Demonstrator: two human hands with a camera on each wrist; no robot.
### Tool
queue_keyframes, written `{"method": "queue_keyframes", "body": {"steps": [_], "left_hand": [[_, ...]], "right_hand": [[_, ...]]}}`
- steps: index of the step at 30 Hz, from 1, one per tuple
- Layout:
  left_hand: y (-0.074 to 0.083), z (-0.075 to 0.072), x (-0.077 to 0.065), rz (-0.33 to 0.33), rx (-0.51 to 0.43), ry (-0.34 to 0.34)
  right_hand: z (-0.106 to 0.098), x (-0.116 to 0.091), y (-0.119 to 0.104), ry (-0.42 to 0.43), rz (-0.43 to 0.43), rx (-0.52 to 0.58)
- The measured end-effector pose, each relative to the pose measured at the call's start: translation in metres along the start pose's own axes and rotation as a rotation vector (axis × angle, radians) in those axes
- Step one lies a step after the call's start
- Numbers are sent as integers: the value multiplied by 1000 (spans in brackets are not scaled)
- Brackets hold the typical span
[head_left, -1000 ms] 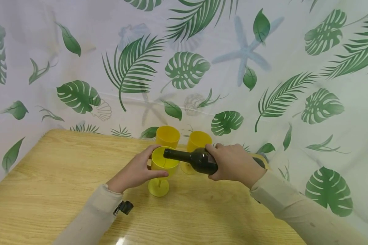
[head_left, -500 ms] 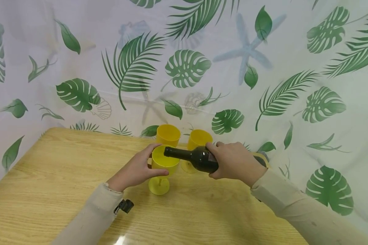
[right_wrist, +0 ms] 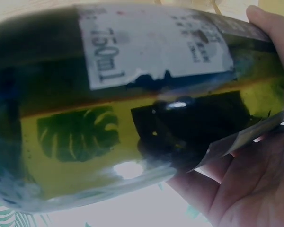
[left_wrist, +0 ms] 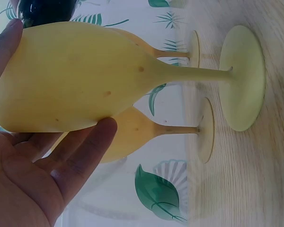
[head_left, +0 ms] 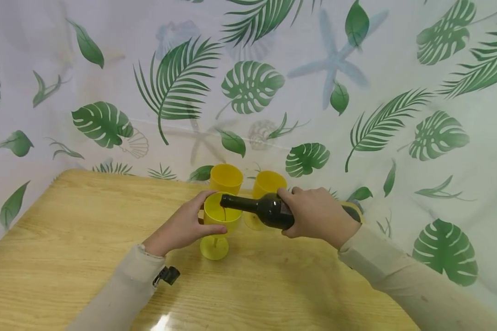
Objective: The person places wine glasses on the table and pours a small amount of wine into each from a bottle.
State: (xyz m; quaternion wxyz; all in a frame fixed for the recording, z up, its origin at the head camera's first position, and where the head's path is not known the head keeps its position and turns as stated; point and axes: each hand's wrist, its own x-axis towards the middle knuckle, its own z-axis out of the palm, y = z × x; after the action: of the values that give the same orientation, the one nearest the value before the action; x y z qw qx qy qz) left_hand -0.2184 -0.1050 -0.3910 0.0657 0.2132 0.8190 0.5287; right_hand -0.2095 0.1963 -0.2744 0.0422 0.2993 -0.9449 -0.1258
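Observation:
A yellow plastic wine goblet stands upright, its round foot on the wooden table. My left hand holds its bowl from the left side, thumb in front and fingers behind. In my right hand is a dark green glass wine bottle, tipped almost level with its mouth over the goblet's rim. A thin dark stream drops from the mouth into the bowl. The right wrist view shows the bottle's label, marked 750ml, and liquid inside the tilted glass. Fingertips touch the goblet's bowl in the left wrist view.
Two more yellow goblets stand close behind, one at the back left and one at the back right, partly hidden by the bottle. A white curtain printed with green leaves hangs behind the wooden table.
Both hands keep their grips on the goblet and bottle. The dark stream, hard to see half a second ago, shows clearly now. The whole head view has shifted slightly upward.

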Motion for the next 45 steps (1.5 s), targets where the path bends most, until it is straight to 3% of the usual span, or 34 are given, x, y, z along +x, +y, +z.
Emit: {"method": "queue_keyframes", "body": {"steps": [22,45], "left_hand": [[5,-3,0,31,-7,-2],[4,0,-3,19,-2,-6]], "right_hand": [[-4,2,0,-10,8,-28],[-1,1,-1,-14,5,-14]]}}
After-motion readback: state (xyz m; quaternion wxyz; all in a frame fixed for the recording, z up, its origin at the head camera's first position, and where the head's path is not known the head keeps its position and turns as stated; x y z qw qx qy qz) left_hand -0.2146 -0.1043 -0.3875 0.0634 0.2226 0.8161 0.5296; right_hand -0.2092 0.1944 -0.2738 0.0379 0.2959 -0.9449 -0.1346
